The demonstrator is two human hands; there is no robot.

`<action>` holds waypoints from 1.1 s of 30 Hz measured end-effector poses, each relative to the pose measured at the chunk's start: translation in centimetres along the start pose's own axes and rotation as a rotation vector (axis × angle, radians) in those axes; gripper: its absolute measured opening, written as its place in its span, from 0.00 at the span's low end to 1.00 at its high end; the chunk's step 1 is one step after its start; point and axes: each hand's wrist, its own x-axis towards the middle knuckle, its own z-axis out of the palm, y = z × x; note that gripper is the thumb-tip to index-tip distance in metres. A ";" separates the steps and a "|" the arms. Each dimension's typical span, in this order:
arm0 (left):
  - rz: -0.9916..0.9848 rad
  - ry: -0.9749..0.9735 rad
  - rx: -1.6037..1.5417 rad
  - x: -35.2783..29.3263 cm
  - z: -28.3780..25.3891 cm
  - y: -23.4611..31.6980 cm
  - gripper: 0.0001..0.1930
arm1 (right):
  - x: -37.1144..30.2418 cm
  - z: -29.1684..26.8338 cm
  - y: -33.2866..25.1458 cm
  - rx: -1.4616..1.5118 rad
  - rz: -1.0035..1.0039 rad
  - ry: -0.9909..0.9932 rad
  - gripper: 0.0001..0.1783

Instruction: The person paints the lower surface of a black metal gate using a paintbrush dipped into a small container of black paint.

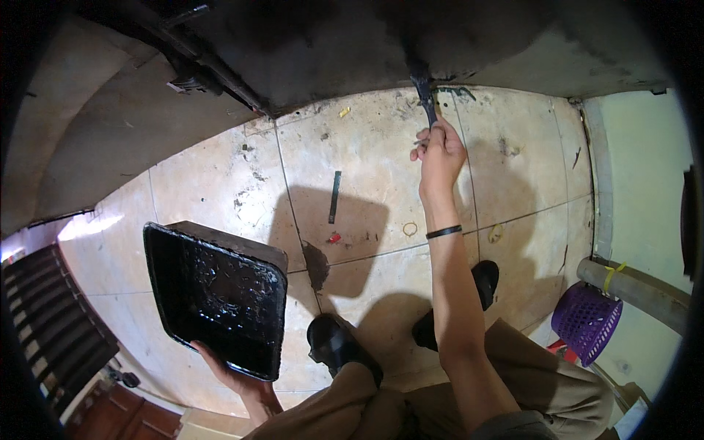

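My right hand [442, 152] reaches far forward, its fingers wrapped round the handle of a dark paintbrush [424, 94]. The brush's tip meets the lower part of a dark, unevenly coated surface [330, 55], close to where it joins the floor. At the lower left, my left hand [231, 375] grips the near edge of a black rectangular tray [280, 334]. Glossy wet black paint [227, 286] coats the inside of the tray, which is held tilted above the floor. Part of the left hand's fingers is hidden by the tray.
Dark spots mark the tiled floor [367, 161]. On it lie a thin dark strip [335, 196], a red scrap [335, 238] and a yellowish ring [410, 229]. A purple basket [584, 323] and grey pipe [638, 290] are at right; a dark slatted object [55, 323] at left.
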 end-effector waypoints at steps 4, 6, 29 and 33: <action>-0.004 -0.064 0.105 0.4 -0.3 0.0 0.49 | -0.1 -0.2 -0.1 -0.059 0.097 0.055 0.15; -0.003 -0.064 0.111 0.2 0.0 0.1 0.49 | -0.7 0.6 -0.5 -0.049 0.147 0.077 0.15; 0.034 -0.143 0.004 0.3 -1.4 0.3 0.42 | -0.4 0.3 -9.4 0.189 -0.115 -0.070 0.16; 0.013 -0.173 0.029 0.2 -0.8 0.2 0.42 | 1.0 -1.1 -6.3 0.116 -0.100 -0.036 0.16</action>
